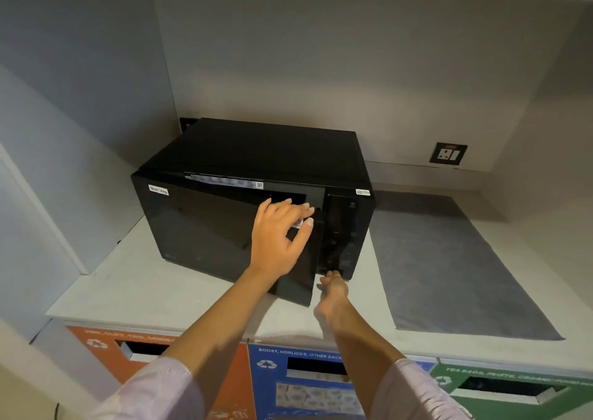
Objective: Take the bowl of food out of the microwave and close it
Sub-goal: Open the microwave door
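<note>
A black microwave (pixel 256 153) stands on a white counter (pixel 154 288), with a "Non-Veg" label on its door. The door (pixel 208 230) is swung a little way out at its right edge, leaving a narrow gap. My left hand (pixel 277 233) is spread in front of the door's upper right part, fingers apart and reaching to the door's free edge. My right hand (pixel 333 288) is low at the bottom right of the microwave, fingertips at the base of the control panel (pixel 341 236). The inside is hidden, and no bowl shows.
A grey mat (pixel 449 265) lies on the counter right of the microwave. A wall socket (pixel 448 153) sits behind it. Below the counter front are orange (pixel 106 346), blue (pixel 298 378) and green (pixel 513 387) recycling bin slots. A wall closes off the left side.
</note>
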